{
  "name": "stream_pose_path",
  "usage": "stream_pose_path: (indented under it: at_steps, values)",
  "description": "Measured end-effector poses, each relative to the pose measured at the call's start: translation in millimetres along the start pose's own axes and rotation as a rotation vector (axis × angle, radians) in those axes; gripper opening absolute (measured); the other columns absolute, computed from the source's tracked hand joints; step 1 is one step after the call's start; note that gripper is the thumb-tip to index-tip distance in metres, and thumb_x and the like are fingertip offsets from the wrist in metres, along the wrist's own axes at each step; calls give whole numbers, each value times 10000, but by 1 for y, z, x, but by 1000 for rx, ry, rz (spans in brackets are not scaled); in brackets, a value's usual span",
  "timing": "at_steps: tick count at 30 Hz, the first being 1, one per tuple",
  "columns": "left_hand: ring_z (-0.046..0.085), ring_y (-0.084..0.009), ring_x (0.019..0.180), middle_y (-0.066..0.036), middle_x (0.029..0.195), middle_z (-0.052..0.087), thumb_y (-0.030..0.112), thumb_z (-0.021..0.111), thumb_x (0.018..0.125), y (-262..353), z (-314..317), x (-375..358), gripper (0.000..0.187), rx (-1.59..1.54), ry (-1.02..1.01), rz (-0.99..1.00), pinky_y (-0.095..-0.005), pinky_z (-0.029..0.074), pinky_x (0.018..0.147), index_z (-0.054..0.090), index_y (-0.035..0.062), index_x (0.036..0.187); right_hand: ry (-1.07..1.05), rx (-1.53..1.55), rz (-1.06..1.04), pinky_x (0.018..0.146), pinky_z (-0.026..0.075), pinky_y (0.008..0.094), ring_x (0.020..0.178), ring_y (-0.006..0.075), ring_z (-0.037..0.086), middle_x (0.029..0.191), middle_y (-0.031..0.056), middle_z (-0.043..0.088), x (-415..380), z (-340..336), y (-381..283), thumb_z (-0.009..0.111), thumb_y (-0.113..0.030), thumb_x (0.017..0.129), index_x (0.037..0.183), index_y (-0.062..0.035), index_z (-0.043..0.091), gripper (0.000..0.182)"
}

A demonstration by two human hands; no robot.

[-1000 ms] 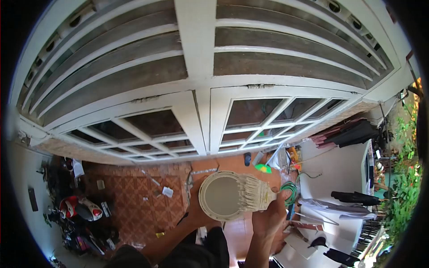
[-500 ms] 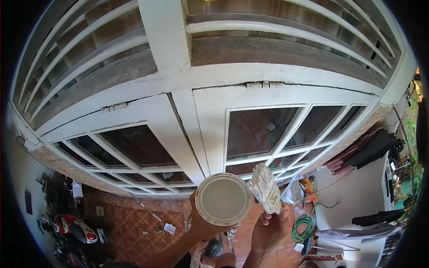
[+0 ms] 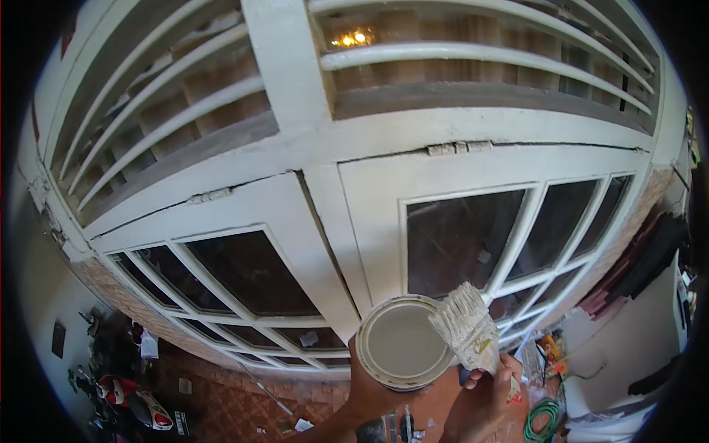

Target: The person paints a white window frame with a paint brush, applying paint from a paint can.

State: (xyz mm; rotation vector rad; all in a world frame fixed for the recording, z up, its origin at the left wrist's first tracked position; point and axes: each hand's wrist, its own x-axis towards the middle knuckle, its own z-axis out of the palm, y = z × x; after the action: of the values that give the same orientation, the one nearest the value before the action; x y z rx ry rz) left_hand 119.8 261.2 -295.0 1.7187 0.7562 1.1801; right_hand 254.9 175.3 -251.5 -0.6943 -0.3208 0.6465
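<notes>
My left hand (image 3: 373, 395) is wrapped round a round paint can (image 3: 404, 342) of pale grey-white paint, its open top facing up. In my right hand (image 3: 484, 399) is a wide paintbrush (image 3: 467, 325), its bristles crusted with whitish paint and pointing up and left. The bristles overlap the can's right rim in the view; whether they touch it I cannot tell. Behind both stands a white window frame (image 3: 317, 192) with dark glass panes (image 3: 461, 240) and rusty, paint-covered hinges (image 3: 459, 148).
White bars (image 3: 473, 53) cross the opening above. A red and white motorbike (image 3: 136, 399) stands at lower left on the tiled floor (image 3: 236, 402). At lower right lie a coiled green hose (image 3: 543, 419) and hanging dark clothes (image 3: 650, 258).
The view has shifted, with more of the upper bars and a lit lamp showing. The brush has come closer to the can and now overlaps its rim.
</notes>
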Motion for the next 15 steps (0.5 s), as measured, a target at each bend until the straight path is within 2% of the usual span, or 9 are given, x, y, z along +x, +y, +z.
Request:
stream_pose_path:
  at_steps: [3, 4, 7, 15]
  values:
    - [486, -259, 1243, -182, 1324, 436, 182, 948, 595, 3, -3, 0, 1100, -121, 18, -48, -413, 389, 1049, 175, -12, 1355, 34, -45, -53, 650, 470, 270, 727, 183, 599, 931, 141, 667, -5, 1, -1, 640, -174, 916, 1135, 26, 607, 299]
    - [486, -260, 1244, -184, 1327, 433, 182, 948, 594, 2, -5, 0, 1107, -95, 16, -43, -413, 387, 1051, 170, -11, 1357, 86, -106, -40, 615, 458, 257, 715, 162, 581, 906, 120, 652, -6, 10, -6, 637, -179, 918, 1102, 32, 615, 281]
    - [479, -265, 1256, -187, 1340, 422, 179, 948, 591, 7, -9, 1, 1119, 3, 2, -6, -414, 382, 1056, 159, -6, 1362, 64, -44, -89, 605, 453, 250, 687, 155, 573, 872, 113, 649, -4, 14, -6, 638, -175, 916, 1098, 36, 617, 279]
    - [429, -285, 1308, -199, 1363, 392, 192, 944, 587, 16, -16, 9, 1151, 71, -65, -38, -435, 354, 1091, 136, -7, 1383, 84, -123, -69, 595, 403, 267, 686, 153, 534, 869, 113, 628, 5, 24, -22, 627, -305, 926, 1122, 9, 590, 372]
